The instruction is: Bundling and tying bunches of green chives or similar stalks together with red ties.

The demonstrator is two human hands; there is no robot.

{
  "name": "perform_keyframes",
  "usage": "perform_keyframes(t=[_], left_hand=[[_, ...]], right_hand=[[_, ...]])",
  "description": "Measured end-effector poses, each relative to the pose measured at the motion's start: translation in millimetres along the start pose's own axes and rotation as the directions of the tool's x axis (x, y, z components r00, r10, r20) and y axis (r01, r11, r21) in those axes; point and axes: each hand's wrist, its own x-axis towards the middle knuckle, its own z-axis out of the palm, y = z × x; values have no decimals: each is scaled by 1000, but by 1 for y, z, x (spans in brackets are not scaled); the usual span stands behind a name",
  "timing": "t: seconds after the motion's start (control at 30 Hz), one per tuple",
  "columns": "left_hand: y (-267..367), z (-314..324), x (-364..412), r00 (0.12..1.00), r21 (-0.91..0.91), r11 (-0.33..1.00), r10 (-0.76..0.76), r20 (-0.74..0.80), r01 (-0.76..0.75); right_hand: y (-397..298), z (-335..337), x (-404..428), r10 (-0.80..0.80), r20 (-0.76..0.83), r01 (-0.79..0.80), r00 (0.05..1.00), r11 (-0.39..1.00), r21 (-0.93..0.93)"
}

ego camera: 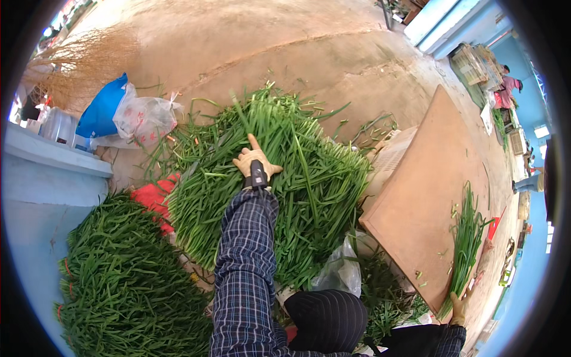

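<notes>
In a beige glove, my left hand (256, 163) reaches over a large heap of long green leafy stalks (321, 192), which look like garlic chives. Its fingers are spread against the leaves, and I see nothing gripped in them. A dark device is strapped at that wrist. At the far right, my right hand (459, 307), also gloved, touches the lower end of a small bunch of the same stalks (465, 245). Whether its fingers close around the stems cannot be made out. The bunch lies along the right part of a tilted-looking brown board (428, 192).
Chives tied with red bands (129, 276) are stacked at lower left beside a blue wall (49, 178). A plastic crate (395, 149) sits under the board. Clear plastic bags (145, 116), a blue bag (103, 109) and a twig broom (84, 62) lie beyond. Another person (507, 89) is far right.
</notes>
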Motion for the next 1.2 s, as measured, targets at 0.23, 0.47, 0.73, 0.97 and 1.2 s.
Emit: perform_keyframes(t=[0.23,0.47,0.73,0.97,1.2], left_hand=[[-25,-8,36,987,-173,985,44,155,-16],[-64,7,-68,805,-503,736,95,-586,-453],[-60,75,-168,408,-198,592,243,-880,-781],[-53,104,-166,480,-94,632,473,-739,-769],[-51,85,-174,397,-37,608,470,-788,-793]], right_hand=[[-51,8,4,-85,1,85,996,996,-39],[-48,-15,2,-240,-43,241,970,971,2],[-195,0,-13,-503,47,502,863,864,26],[-503,97,-38,-912,299,840,282,385,382],[-631,340,-75,-236,967,977,-99,162,139]])
